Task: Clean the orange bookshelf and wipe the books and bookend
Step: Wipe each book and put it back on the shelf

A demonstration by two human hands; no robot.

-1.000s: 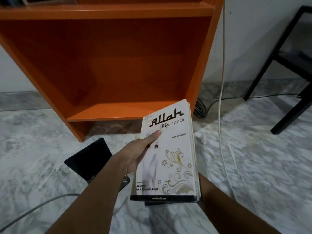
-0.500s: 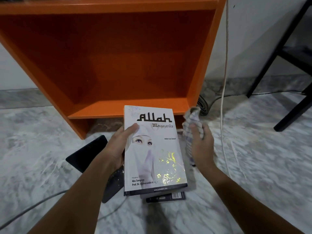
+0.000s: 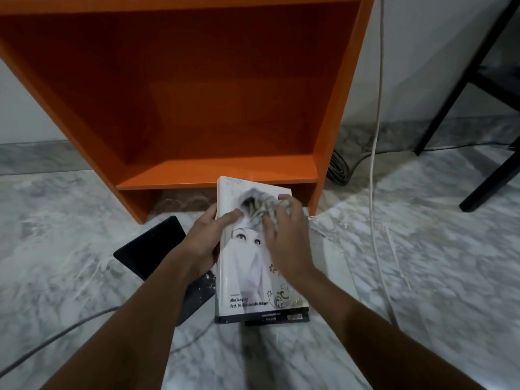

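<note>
- A white book (image 3: 247, 277) lies just in front of the orange bookshelf (image 3: 213, 173), over a second book (image 3: 277, 320) on the floor.
- The left hand (image 3: 208, 237) grips its left edge, thumb on the cover.
- The right hand (image 3: 284, 235) clutches a crumpled cloth (image 3: 259, 206) against the upper cover.
- Risk: hard rubbing may twist that one-edge grip, and the book could slip.

The cloth (image 3: 257, 208) under the right hand (image 3: 284, 235) is smeared by motion and, with that hand, covers the title on the white book (image 3: 247, 280), so I cannot read it. A dark second book (image 3: 277, 322) beneath shows me only its near edge, and the orange bookshelf (image 3: 197, 170) is cut off at the top of the frame.
</note>
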